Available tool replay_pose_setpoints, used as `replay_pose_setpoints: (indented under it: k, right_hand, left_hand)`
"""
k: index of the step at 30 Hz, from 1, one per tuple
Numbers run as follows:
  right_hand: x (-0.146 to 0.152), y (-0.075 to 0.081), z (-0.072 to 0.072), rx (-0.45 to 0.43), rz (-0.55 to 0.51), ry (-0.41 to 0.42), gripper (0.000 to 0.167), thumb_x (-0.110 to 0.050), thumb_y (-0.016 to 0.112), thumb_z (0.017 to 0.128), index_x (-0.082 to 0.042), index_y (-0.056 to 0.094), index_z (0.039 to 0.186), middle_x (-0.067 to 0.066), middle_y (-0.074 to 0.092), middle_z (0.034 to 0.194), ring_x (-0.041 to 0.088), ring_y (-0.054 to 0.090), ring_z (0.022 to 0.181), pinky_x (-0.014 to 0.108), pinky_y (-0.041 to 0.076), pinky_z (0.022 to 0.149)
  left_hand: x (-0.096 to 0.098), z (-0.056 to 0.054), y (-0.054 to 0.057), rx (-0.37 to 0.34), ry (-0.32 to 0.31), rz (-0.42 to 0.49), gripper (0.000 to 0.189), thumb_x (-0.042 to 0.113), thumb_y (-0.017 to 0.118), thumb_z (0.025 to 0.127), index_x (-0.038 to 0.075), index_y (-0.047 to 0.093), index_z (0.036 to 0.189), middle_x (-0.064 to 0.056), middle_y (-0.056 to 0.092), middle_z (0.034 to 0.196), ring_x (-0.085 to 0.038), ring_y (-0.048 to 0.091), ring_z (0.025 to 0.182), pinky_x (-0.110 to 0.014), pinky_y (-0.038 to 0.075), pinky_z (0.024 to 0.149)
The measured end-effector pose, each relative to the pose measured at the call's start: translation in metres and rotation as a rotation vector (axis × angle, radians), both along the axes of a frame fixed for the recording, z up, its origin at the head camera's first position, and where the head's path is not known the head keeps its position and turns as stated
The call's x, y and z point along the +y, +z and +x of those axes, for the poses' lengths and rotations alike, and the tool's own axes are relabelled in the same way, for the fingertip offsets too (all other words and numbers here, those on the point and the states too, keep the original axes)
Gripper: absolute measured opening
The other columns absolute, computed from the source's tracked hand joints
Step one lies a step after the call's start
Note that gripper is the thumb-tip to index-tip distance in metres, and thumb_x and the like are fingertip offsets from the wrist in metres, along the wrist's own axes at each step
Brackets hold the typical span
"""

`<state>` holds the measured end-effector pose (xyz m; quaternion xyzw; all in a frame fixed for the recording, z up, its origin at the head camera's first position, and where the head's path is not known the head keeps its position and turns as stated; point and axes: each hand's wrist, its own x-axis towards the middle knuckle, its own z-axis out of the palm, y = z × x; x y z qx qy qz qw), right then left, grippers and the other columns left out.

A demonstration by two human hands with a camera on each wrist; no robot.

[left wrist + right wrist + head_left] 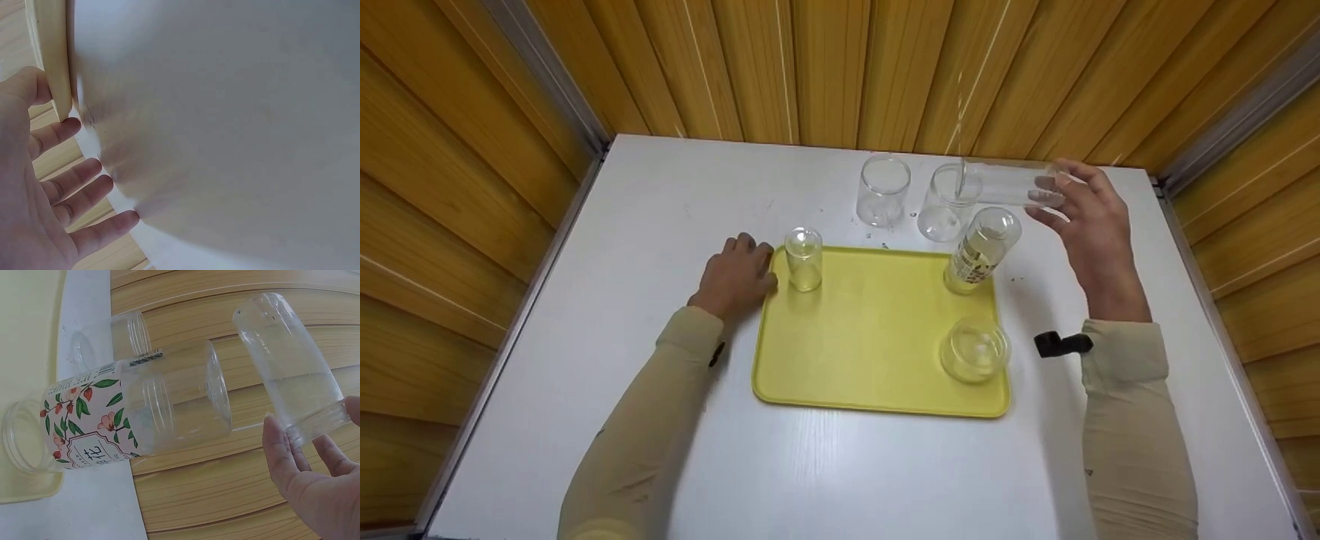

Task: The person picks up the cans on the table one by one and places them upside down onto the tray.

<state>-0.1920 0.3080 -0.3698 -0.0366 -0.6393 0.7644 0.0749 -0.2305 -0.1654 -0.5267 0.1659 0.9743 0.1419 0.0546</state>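
Note:
My right hand (1096,225) holds a clear jar (1009,182) on its side above the far right part of the table, fingertips around its threaded neck. In the right wrist view the base of this jar (289,354) points away from the hand. My left hand (735,279) rests at the far left corner of the yellow tray (870,330), thumb and index finger touching its rim, the other fingers spread on the table. Close by on the tray is a slim clear jar (805,262). A jar with a floral label (90,419) stands mouth down at the far right corner.
A wide, low clear jar (975,350) sits at the tray's near right corner. Beyond the tray, two clear jars (883,191) stand on the white table (697,191), with small drops or specks around them. Wood-look panels (825,71) enclose the back and sides.

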Motion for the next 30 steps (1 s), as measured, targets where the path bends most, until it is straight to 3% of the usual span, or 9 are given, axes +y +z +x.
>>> replay_pose_setpoints:
  k: [13,30]
  right_hand:
    - [-0.013,-0.003,0.013,0.065,-0.114,0.056,0.042,-0.018,0.068,0.105,-0.001,0.056,0.141,0.02,0.06,0.13,0.031,0.064,0.113,0.037,0.057,0.096]
    - [-0.016,-0.007,0.019,0.104,-0.12,0.074,0.039,-0.013,0.066,0.105,0.0,0.057,0.141,0.021,0.062,0.127,0.029,0.067,0.109,0.037,0.057,0.095]
  left_hand:
    - [-0.001,-0.001,0.0,-0.004,-0.007,-0.004,0.053,0.034,0.055,0.099,0.007,0.058,0.144,-0.022,0.052,0.135,-0.04,0.05,0.122,-0.058,0.051,0.092]
    - [-0.001,-0.001,-0.001,-0.005,-0.007,0.0,0.051,0.033,0.055,0.1,0.008,0.059,0.144,-0.022,0.052,0.134,-0.039,0.05,0.12,-0.057,0.052,0.089]
